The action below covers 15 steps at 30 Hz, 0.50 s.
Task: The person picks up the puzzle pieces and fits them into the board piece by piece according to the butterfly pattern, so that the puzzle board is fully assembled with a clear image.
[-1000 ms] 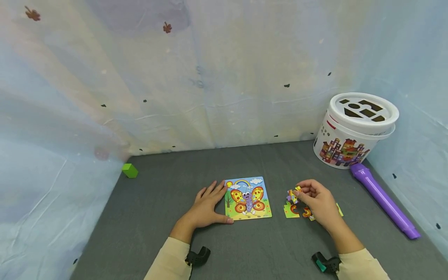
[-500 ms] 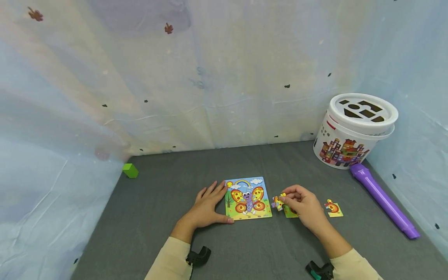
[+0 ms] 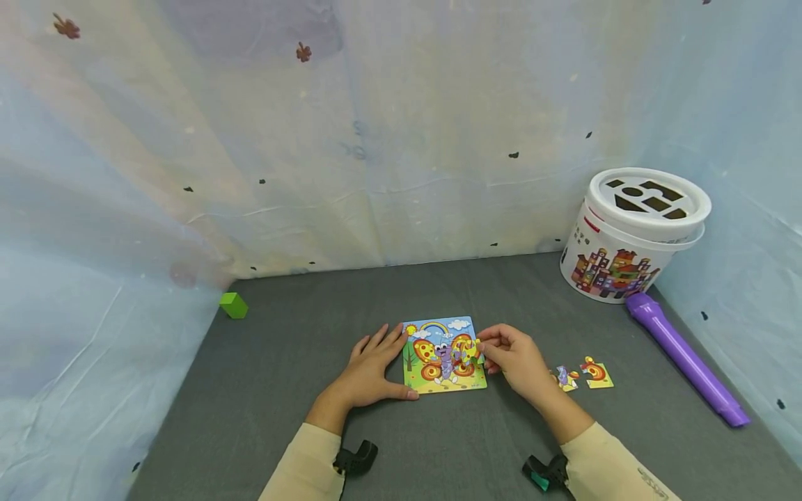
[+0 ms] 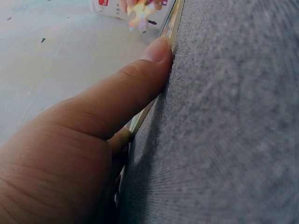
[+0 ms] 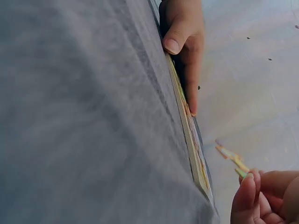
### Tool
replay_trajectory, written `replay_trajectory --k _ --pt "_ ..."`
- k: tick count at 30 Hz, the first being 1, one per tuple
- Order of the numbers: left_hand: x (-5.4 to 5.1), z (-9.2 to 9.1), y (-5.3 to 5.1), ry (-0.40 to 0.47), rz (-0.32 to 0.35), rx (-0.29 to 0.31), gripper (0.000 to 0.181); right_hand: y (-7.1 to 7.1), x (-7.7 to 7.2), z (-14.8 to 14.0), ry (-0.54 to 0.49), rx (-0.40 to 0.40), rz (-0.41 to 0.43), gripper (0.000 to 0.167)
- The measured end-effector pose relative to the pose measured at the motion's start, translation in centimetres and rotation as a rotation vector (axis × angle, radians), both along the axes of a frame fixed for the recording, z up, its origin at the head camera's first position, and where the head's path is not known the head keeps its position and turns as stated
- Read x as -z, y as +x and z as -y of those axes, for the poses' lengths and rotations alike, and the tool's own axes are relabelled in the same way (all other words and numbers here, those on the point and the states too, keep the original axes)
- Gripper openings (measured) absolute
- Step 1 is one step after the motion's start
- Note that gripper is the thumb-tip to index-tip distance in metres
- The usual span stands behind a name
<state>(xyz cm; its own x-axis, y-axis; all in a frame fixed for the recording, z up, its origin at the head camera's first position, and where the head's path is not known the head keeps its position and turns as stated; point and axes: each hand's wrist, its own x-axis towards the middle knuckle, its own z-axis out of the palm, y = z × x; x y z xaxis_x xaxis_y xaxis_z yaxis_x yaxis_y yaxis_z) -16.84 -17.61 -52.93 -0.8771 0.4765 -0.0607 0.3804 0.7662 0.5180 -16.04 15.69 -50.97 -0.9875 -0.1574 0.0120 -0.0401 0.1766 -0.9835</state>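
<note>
A square butterfly picture board [image 3: 432, 379] lies flat on the grey table. My left hand [image 3: 370, 376] rests at its left side, fingers spread, thumb and fingertips touching the edge. In the left wrist view the thumb [image 4: 126, 93] lies along that edge. Thumb and fingers of my right hand [image 3: 516, 362] pinch a yellow, spotted jigsaw piece [image 3: 477, 350] above the board's right part. The right wrist view shows this piece [image 5: 236, 162] raised and tilted, clear of the board. Two more jigsaw pieces lie to the right: a purple one [image 3: 567, 378] and an orange-swirled one [image 3: 596, 372].
A white bucket [image 3: 633, 243] with a shape-slotted lid stands at the back right. Before it lies a purple tube [image 3: 689, 358] along the right side. A green block [image 3: 233, 305] sits at the far left. Patterned sheeting [image 3: 376, 139] rises behind the table.
My right hand has moved left with the pinched jigsaw piece, from beside the loose pieces to above the board. The purple piece has come into sight behind it. My left hand stays put.
</note>
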Motion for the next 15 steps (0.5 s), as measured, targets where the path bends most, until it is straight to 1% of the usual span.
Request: replay_trajectory --k 5,9,15 --pt "0.2 0.1 -0.1 0.0 -0.001 0.003 0.125 -1.0 0.7 1.3 -0.011 0.013 0.007 0.016" --pt "0.2 0.1 -0.1 -0.002 -0.003 0.005 0.125 -1.4 1.1 2.0 0.014 0.035 0.016 0.016" --pt "0.2 0.0 -0.2 -0.01 -0.006 0.005 0.125 -1.6 1.2 2.4 0.083 0.064 0.023 0.017"
